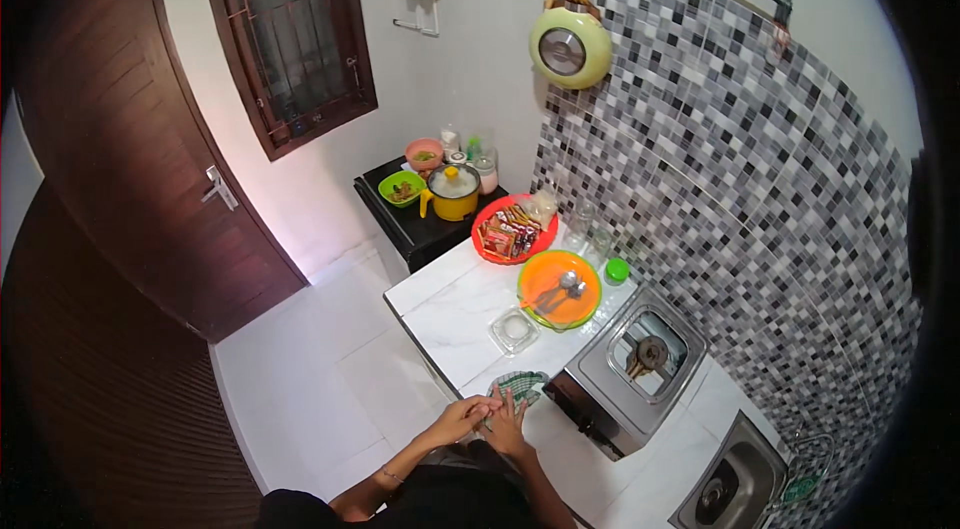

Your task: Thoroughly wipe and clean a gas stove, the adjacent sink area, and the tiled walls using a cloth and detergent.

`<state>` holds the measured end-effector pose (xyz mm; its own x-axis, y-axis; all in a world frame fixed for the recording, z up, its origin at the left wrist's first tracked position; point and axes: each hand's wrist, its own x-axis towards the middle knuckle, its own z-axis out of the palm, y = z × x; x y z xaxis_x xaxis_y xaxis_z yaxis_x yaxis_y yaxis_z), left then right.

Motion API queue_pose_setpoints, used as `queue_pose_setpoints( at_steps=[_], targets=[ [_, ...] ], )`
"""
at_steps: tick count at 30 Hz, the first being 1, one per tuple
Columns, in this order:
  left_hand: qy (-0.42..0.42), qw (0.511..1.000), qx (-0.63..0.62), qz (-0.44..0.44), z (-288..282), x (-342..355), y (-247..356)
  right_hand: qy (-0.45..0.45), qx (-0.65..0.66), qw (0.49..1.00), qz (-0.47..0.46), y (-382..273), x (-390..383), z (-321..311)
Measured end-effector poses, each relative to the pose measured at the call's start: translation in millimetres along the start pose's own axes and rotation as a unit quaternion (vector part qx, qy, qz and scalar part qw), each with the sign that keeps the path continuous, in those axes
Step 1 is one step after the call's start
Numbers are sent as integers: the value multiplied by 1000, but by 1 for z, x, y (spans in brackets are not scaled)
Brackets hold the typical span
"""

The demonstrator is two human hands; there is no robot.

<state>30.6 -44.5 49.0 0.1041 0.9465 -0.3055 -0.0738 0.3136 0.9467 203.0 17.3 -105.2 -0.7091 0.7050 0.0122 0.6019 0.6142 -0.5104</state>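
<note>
Both my hands meet low in the middle of the head view, over the front edge of the white counter (440, 314). My left hand (462, 420) has its fingers bunched together against the right hand; anything between them is too small to make out. My right hand (509, 429) has its fingers stretched forward and partly apart, with no object visible in it. Just beyond the fingers lies a crumpled green-and-white checked cloth (522, 386). A small clear square dish (514, 331) with something white in it stands farther along the counter.
To the right are a single-burner gas stove (625, 399) and a steel sink (735, 484). An orange plate (540, 271) with spoons, a red tray (486, 241) of sachets and a green-lidded jar (617, 271) stand beyond. A yellow pot (455, 202) sits on a black surface.
</note>
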Motion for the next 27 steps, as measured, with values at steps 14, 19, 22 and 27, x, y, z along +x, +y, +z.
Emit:
queue_pose_setpoints(
  at_steps=[14,19,22,27],
  targets=[
    [112,991,-12,73,-31,-32,6,159,77,981,82,20,-32,-49],
    [144,988,-9,52,-36,-36,2,165,-30,970,176,-11,18,-27],
    [148,988,20,37,-36,-33,2,150,-111,974,132,-23,30,-14],
    [117,989,18,87,-30,-26,7,3,-123,992,-6,-19,-8,-18]
  ],
)
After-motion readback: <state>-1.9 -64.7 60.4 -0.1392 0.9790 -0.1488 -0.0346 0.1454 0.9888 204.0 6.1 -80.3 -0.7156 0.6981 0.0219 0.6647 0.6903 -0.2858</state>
